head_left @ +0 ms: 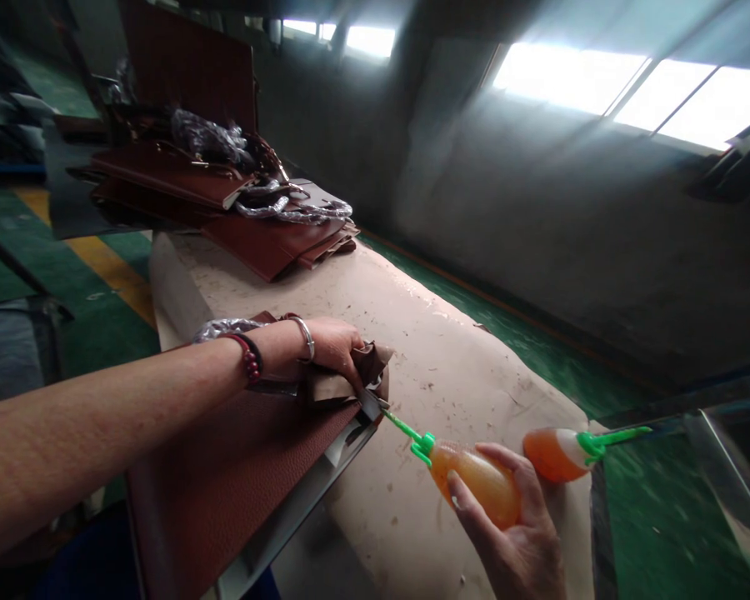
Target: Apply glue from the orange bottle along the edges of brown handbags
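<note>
1. Left hand (337,346): on the folded brown flap (334,387) at the corner of the brown leather bag (243,467). One finger points down into the fold; others hidden, can't tell if pinching.
2. Right hand (525,533): thumb and fingers pressed around the orange glue bottle (478,483), green nozzle (406,429) tip at that corner.
3. Bag lies at the near edge of the table (450,375). Second bottle (553,455) beside right hand; bag stack (225,200) at far end.

Inspected: on our left wrist, a rigid silver-coloured bangle (307,339); behind it, a dark band (248,354) bearing round dark-red beads (251,358). Both our forearms, where visible, are sleeveless.
</note>
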`<state>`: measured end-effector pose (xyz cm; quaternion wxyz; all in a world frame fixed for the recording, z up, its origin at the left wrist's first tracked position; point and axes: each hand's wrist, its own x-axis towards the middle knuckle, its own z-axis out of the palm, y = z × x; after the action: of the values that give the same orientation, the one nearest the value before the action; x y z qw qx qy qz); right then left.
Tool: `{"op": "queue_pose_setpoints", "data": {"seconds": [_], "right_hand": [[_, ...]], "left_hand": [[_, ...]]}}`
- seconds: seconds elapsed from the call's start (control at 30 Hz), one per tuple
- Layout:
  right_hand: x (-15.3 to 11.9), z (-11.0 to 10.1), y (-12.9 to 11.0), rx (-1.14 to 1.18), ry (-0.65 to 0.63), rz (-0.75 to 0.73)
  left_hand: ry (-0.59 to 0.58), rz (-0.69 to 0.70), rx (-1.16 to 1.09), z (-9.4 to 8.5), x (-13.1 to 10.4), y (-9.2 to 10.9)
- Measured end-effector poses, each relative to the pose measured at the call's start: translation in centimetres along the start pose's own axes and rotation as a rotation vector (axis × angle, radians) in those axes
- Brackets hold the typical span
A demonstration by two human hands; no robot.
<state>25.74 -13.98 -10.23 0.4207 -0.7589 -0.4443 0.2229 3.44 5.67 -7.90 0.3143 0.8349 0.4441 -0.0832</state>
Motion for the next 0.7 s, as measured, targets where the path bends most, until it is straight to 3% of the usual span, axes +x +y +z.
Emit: {"op": "queue_pose_setpoints", "data": {"seconds": [0.33, 0.57, 0.7], "right_hand": [[-0.2, 0.1, 0.2, -0.013, -0.023, 0.006], [-1.0, 0.1, 0.5, -0.043, -0.097, 0.031], [-1.1, -0.1, 0.1, -0.060, -0.041, -0.001]], "left_hand": [[0.000, -0.001, 0.003, 0.0, -0.1, 0.1], [0.011, -0.071, 0.158, -0.6, -1.1, 1.8], [0.013, -0.086, 0.161, -0.7, -1.5, 2.3]]}}
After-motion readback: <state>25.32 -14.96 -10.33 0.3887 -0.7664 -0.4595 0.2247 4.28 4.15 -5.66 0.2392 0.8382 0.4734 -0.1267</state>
